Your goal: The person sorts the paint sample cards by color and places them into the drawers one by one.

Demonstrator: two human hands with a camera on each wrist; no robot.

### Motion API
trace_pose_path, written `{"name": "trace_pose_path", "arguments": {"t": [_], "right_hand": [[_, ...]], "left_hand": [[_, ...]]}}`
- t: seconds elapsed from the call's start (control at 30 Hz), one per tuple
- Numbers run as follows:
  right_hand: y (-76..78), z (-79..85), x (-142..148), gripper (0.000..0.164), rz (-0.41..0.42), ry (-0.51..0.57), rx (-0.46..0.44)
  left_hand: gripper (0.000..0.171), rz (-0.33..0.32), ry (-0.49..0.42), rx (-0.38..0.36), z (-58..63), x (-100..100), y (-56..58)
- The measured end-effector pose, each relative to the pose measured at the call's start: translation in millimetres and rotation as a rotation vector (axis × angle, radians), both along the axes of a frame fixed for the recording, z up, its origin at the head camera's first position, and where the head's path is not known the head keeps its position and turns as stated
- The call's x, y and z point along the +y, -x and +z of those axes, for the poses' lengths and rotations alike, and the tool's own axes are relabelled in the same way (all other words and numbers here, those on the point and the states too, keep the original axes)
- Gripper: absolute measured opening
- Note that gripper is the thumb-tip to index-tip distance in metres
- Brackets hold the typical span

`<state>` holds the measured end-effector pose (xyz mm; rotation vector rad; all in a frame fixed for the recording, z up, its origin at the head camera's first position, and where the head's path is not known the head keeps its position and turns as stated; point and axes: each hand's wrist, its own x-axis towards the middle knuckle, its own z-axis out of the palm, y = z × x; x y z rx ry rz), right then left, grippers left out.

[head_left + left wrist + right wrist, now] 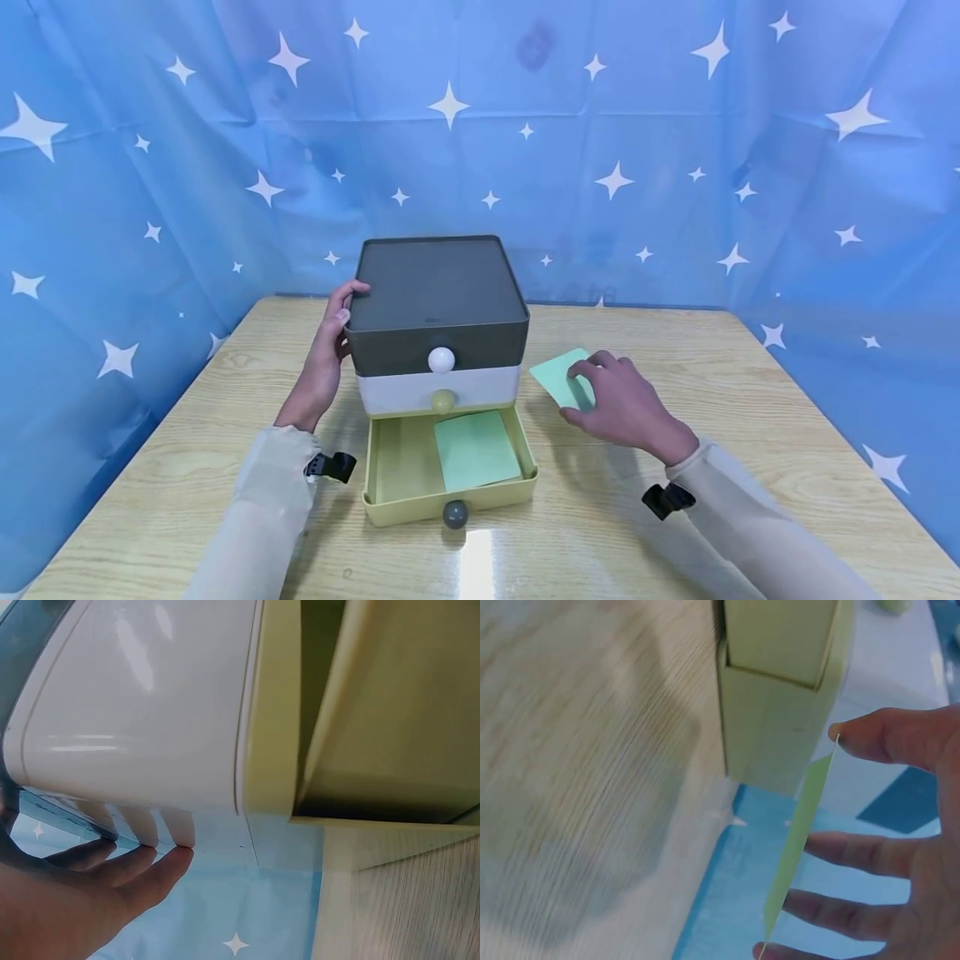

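A small three-tier drawer box (438, 283), dark grey on top, white in the middle and pale yellow-green below, stands on the table. Its bottom drawer (408, 510) is pulled out, with a light green square of paper (478, 454) lying in its right part. My left hand (324, 354) steadies the box's left side, its straight fingers (161, 874) pressing the wall. To the right of the box, my right hand (626, 404) holds another light green paper square (558, 377) above the table. The thumb (881, 735) is at one edge and the fingertips are along the sheet.
Round knobs mark the drawer fronts: white (441, 360), yellow-green (442, 402) and grey (455, 514). A wood-grain table (750, 400) lies under everything. Blue cloth with white stars (480, 150) hangs behind and at both sides.
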<state>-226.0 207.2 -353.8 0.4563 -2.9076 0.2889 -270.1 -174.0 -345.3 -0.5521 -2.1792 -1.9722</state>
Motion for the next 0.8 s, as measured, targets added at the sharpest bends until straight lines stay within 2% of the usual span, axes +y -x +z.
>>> {"name": "trace_pose_path", "arguments": {"t": [0.3,0.5,0.67,0.8], "right_hand": [[-27.0,12.0,-6.1,0.043,0.044,0.024,-0.006],[-38.8,16.3,-11.4,0.042,0.102,0.018,-0.002],[-47.6,19.6,-13.5,0.042,0.139,0.011,-0.041],[-54.7,22.6,-15.3,0.040,0.204,0.004,-0.067]], "left_hand": [[0.049,0.000,0.008,0.004,1.3,-0.2,-0.2],[0.050,0.001,0.014,0.004,1.8,0.0,-0.2],[0.051,0.003,0.022,-0.001,1.2,0.1,-0.5],[0.050,0.010,0.027,-0.004,0.4,-0.2,-1.2]]}}
